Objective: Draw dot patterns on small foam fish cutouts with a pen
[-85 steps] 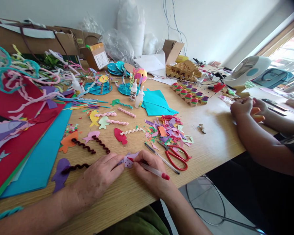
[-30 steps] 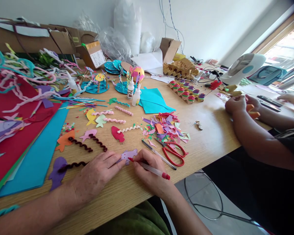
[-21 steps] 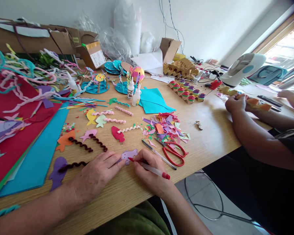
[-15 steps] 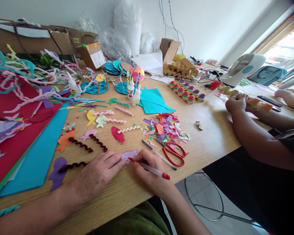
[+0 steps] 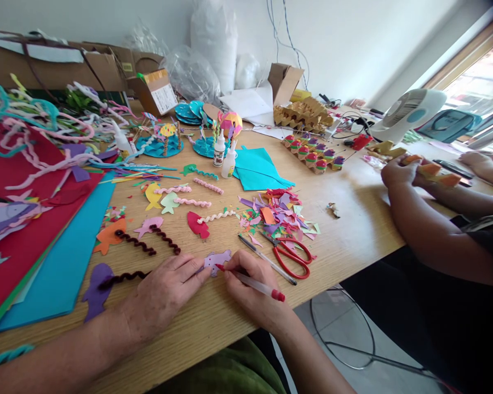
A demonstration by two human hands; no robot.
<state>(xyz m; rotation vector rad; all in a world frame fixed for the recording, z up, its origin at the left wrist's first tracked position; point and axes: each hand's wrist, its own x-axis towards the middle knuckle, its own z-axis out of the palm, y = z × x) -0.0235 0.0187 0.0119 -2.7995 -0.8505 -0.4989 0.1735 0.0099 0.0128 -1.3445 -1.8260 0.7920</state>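
Note:
A small lilac paper fish (image 5: 217,262) with dark dots lies on the wooden table. My left hand (image 5: 170,282) rests flat beside it, fingers stretched out and fingertips pressing on its left end. In my right hand (image 5: 250,287) is a red pen (image 5: 257,283), gripped between thumb and fingers with its tip at the fish. Left of my hands lies a purple paper fish (image 5: 96,290) with a dark brown twisted pipe cleaner (image 5: 125,278). A red paper fish (image 5: 198,225) with a pale twisted pipe cleaner lies just beyond.
Red-handled scissors (image 5: 293,257) and another pen (image 5: 267,260) lie right of my hands, near a heap of paper scraps (image 5: 281,213). Glue bottles (image 5: 229,163) stand farther back. Coloured sheets (image 5: 53,273) cover the left side. At right, another person's hand (image 5: 398,169) holds a painted egg-carton piece (image 5: 435,174).
The other person's hand and egg-carton piece have shifted slightly, showing more of its orange parts. My hands, the pen and the lilac fish look almost unmoved.

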